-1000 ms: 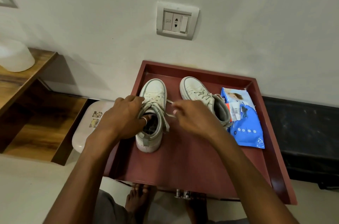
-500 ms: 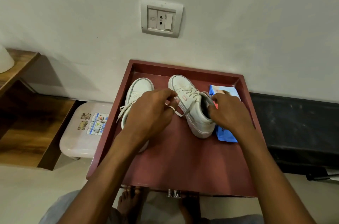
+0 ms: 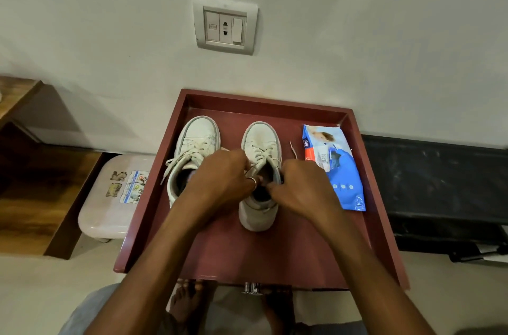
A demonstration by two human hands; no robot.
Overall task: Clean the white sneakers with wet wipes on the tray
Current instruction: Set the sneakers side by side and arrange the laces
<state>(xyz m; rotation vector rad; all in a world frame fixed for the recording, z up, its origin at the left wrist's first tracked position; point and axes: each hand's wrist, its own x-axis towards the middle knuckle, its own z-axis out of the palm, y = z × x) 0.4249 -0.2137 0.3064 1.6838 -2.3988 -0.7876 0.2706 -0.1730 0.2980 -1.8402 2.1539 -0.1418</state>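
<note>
Where the right sneaker [image 3: 261, 139] stands: smooth maroon tray [image 3: 275, 252] — raised rim.
Its upper: scuffed white, laced.
Left hand [image 3: 220, 178]: curled, gripping its collar.
Right hand [image 3: 299, 189]: pinching that collar.

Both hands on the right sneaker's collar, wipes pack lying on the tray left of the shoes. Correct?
One thing is off. The head view shows the wipes pack lying on the tray to the right of the shoes, not the left. The rest holds: the left hand and right hand both grip the right sneaker at its collar.
</note>
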